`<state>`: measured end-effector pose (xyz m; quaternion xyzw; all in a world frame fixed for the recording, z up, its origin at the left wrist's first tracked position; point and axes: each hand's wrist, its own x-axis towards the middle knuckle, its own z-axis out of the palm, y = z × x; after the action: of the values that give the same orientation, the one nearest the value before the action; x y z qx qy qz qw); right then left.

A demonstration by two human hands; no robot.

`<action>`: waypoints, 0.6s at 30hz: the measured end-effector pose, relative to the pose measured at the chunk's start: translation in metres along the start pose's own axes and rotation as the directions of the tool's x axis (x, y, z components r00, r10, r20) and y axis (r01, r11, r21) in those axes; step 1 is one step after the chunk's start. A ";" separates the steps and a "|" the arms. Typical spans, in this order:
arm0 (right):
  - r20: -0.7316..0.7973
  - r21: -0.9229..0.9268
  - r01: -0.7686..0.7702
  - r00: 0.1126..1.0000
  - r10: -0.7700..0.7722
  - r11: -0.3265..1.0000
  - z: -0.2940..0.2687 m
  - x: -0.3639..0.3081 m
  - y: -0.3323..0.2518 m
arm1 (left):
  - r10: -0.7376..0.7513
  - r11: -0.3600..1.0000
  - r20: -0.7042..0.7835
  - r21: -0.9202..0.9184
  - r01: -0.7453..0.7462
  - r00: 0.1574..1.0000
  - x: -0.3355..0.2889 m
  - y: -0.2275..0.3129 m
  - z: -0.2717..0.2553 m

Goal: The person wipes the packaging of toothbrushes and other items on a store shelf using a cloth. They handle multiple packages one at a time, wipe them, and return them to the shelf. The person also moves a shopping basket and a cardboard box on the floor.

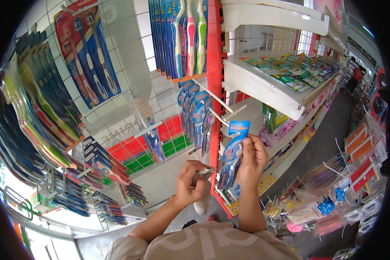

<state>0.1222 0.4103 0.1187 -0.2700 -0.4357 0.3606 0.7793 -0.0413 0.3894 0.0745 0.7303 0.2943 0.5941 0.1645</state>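
Note:
My right hand (pixel 252 160) pinches a blue toothbrush pack (pixel 232 158) by its upper edge, thumb in front. The pack hangs upright, its top close to the tip of a white display peg (pixel 216 100); whether it touches the peg I cannot tell. Lower and to the left, my left hand (pixel 190 183) is closed around a crumpled, pale grey thing (pixel 203 173) that looks like cloth, mostly hidden by the fingers. Several similar blue packs (pixel 197 113) hang on the rack just beyond.
Large toothbrush cards (pixel 190 39) and more packs (pixel 43 99) hang on the wire grid at left. A red post (pixel 214 52) separates it from white shelves (pixel 264 93) with green sachets (pixel 294 69). Across the aisle, pegs hold bagged goods (pixel 327 206).

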 end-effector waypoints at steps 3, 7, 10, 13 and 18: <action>0.032 0.079 -0.043 0.999 0.041 0.996 0.001 0.015 0.010 | -0.239 0.938 -0.050 -0.272 0.217 0.970 0.005 -0.005 0.002; 0.081 0.158 -0.134 0.989 0.122 0.978 0.006 0.028 0.026 | -0.316 0.869 0.003 -0.400 0.291 0.949 0.025 -0.003 -0.001; 0.107 0.175 -0.149 0.985 0.132 0.973 0.008 0.033 0.033 | -0.323 0.901 -0.032 -0.317 0.297 0.946 0.042 0.000 0.004; 0.099 0.182 -0.121 0.990 0.104 0.976 0.011 0.037 0.040 | -0.346 0.916 -0.068 -0.242 0.321 0.936 0.054 -0.005 0.011; 0.149 0.207 -0.141 0.983 0.111 0.968 0.019 0.050 0.053 | -0.284 0.957 -0.130 -0.094 0.273 0.950 0.059 -0.022 0.015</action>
<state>0.1063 0.4832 0.1130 -0.1853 -0.4278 0.4724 0.7480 -0.0250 0.4449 0.1036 0.6307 0.3828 0.6259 0.2527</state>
